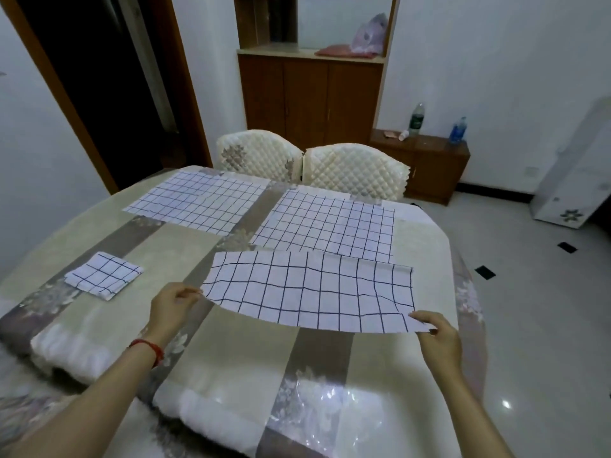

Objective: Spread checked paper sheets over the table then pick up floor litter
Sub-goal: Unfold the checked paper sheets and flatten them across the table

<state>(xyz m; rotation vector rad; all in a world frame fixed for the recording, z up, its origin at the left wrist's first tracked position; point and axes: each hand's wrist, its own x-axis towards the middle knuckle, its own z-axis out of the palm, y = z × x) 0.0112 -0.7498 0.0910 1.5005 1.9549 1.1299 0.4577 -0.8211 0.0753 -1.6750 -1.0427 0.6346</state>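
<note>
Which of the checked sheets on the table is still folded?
The small checked sheet near the table's left side, left of the left hand. The other three are unfolded.

Two quilted cream chairs (pixel 310 163) side by side at desk's far edge. Behind: brown wood cabinet (pixel 310 94) w/ pink cloth (pixel 334 50) and plastic bag (pixel 370 33) on its open shelf. Low side unit (pixel 426 160) carries two bottles (pixel 416 119). Dark doorway (pixel 99 77) beyond far-left corner.
</note>
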